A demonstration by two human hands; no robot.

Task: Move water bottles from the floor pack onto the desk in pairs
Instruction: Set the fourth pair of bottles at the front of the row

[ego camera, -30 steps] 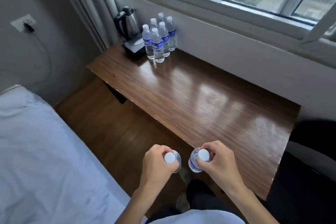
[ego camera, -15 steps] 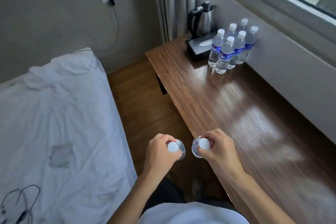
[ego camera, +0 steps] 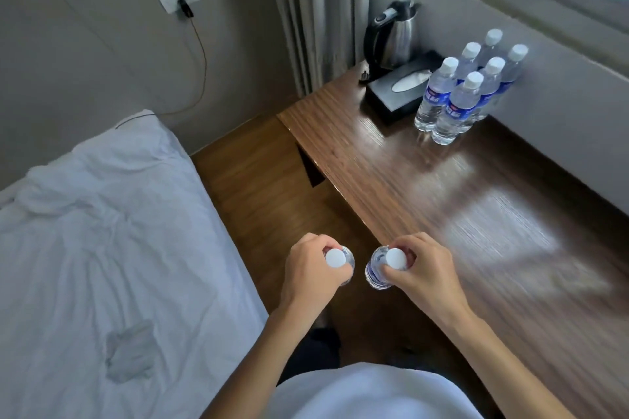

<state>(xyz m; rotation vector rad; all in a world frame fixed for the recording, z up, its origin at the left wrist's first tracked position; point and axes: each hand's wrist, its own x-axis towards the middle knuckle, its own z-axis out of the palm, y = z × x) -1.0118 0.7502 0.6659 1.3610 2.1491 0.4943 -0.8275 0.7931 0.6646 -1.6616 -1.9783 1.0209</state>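
A: Where are the bottles?

B: Left hand [ego camera: 313, 270] fingers curl round one bottle [ego camera: 340, 259], right hand [ego camera: 420, 269] round another [ego camera: 379, 269], both upright, caps up, by the bench [ego camera: 459, 214] edge. Bare bench lies beyond the fingers.

A: Any change?

B: Six bottles [ego camera: 466, 92] look closer.

Both forearms are bare from the elbows down to the left hand [ego camera: 311, 274] and the right hand [ego camera: 423, 270], with no watch or rings showing. Behind the wrists, a white top [ego camera: 371, 391] covers the chest, with dark trousers [ego camera: 316, 349] just beyond it.
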